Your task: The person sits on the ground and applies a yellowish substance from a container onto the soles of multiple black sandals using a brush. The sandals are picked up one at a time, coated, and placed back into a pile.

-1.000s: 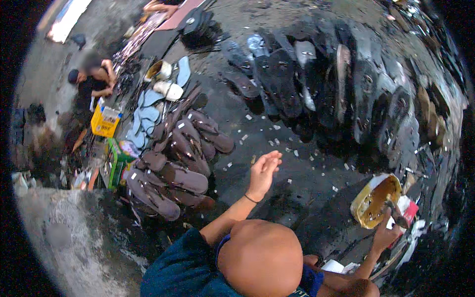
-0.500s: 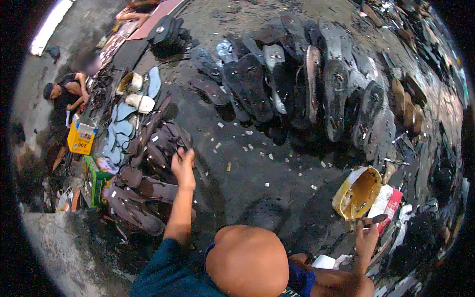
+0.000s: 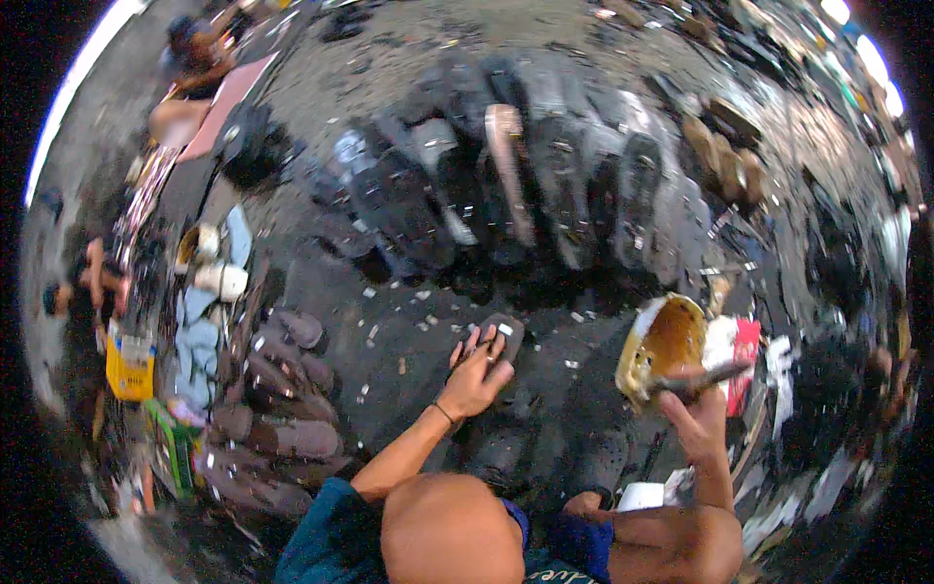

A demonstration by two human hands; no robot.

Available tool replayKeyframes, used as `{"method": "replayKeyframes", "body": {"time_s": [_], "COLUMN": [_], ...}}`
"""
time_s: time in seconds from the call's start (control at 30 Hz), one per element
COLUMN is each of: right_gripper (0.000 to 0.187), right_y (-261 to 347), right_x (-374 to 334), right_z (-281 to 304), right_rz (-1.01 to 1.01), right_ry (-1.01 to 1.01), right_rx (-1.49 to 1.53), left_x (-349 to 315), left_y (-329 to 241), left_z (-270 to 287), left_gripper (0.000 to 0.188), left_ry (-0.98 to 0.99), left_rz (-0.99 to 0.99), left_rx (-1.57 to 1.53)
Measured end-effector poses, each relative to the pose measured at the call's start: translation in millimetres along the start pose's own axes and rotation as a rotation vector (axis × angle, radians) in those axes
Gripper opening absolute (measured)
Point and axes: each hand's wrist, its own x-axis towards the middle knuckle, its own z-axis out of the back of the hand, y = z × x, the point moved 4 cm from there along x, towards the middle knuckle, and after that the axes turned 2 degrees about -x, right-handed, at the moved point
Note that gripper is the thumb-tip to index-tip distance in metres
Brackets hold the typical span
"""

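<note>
My left hand (image 3: 475,382), in front of me at the centre, is closed on a dark brown sandal sole (image 3: 505,334) with a small white label on it. At the right, my right hand (image 3: 699,420) grips a dark, narrow, stick-like tool (image 3: 718,378), blurred by motion, so its kind cannot be made out. The tool crosses the near rim of a yellowed plastic tub (image 3: 632,362), whose inside is coated in brownish yellow. To the left lies a pile of brown sandals (image 3: 302,438), several with white labels.
Rows of dark soles (image 3: 399,204) stretch across the far ground. Grey-blue pieces (image 3: 197,341), a white cup (image 3: 222,282), a yellow box (image 3: 130,365) and a green box (image 3: 177,443) lie left. Beside the tub is a red-and-white box (image 3: 741,355). Other people (image 3: 199,54) sit at far left.
My left hand has moved right from the sandal pile to the centre, bringing a sandal sole. My right hand has raised the tool to the tub's rim. The whole view has shifted.
</note>
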Motion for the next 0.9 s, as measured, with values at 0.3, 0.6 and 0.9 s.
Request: {"method": "replayKeyframes", "body": {"time_s": [0.3, 0.6, 0.9], "right_gripper": [0.033, 0.028, 0.021], "right_y": [48.8, 39.1, 22.9], "right_x": [59.5, 89.6, 90.5], "right_z": [-76.1, -16.8, -24.9], "right_rz": [0.856, 0.476, 0.546], "right_ry": [0.059, -0.245, -0.418], "right_rx": [-0.040, 0.034, -0.266], "left_x": [63.5, 58.0, 50.9], "left_y": [-79.3, -123.8, -130.9], "left_z": [8.9, 11.7, -21.1], "left_gripper": [0.043, 0.065, 0.065], "left_ry": [0.117, 0.157, 0.295], "left_rz": [0.215, 0.371, 0.297], "left_rx": [-1.589, -1.643, -1.737]}}
